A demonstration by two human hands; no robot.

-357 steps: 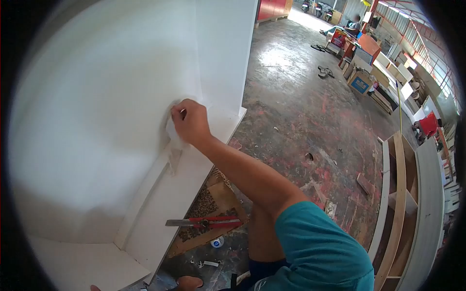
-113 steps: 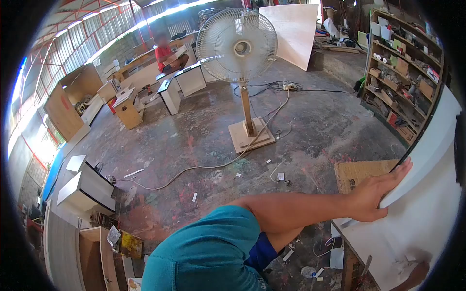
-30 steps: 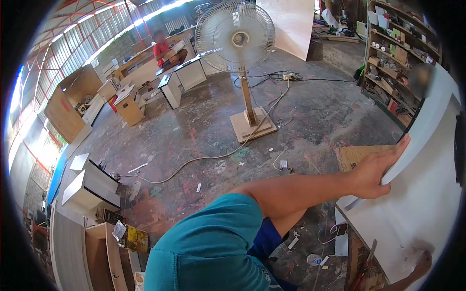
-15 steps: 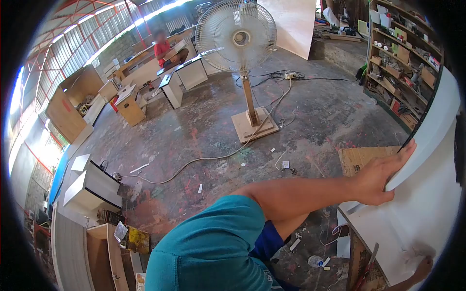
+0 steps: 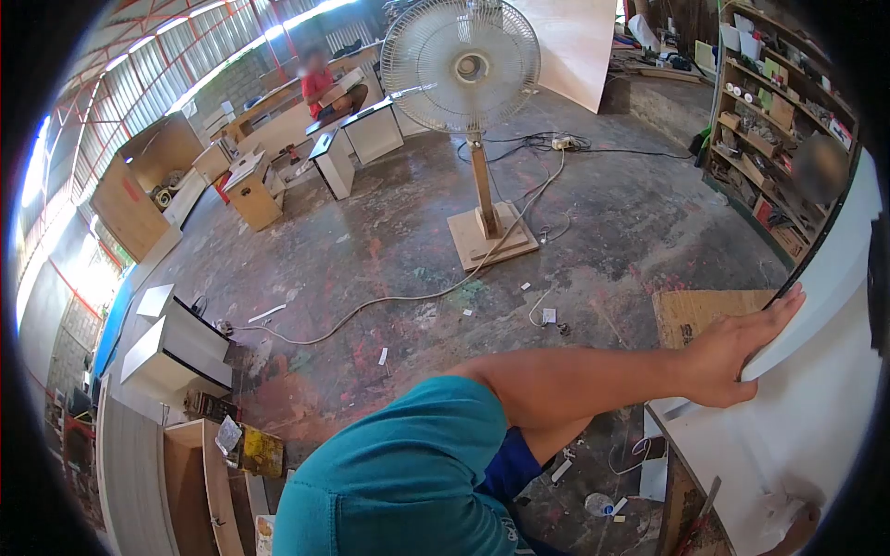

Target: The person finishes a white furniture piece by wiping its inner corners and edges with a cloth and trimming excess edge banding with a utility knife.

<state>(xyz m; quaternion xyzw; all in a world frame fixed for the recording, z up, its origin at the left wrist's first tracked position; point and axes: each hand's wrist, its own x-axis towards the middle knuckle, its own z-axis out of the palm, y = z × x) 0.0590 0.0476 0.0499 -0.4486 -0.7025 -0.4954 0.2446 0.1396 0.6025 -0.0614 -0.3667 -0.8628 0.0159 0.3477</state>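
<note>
My left hand (image 5: 728, 357) reaches across to the right and grips the near end of a curved white panel (image 5: 816, 296). Its fingers lie together along the panel's outer side, while the thumb is on the inner side. Beneath it spreads a flat white board (image 5: 742, 449). Low at the right edge, what looks like my right hand (image 5: 799, 524) is over that board; it is blurred and its fingers cannot be made out. A slim metal tool (image 5: 710, 499) lies at the board's left edge, and brown cardboard (image 5: 681, 310) sits beyond my left hand.
A fan (image 5: 482, 199) stands on a wooden base, its cable (image 5: 389, 301) crossing the floor. White cabinet boxes (image 5: 176, 347) and a yellow can (image 5: 262, 451) are to the left. Shelves (image 5: 779, 130) line the right. A person in red (image 5: 320, 88) sits at the back.
The view has shifted slightly. My left hand stays on the curved panel, its fingers a little straighter. The blurred hand at lower right has moved slightly down and left.
</note>
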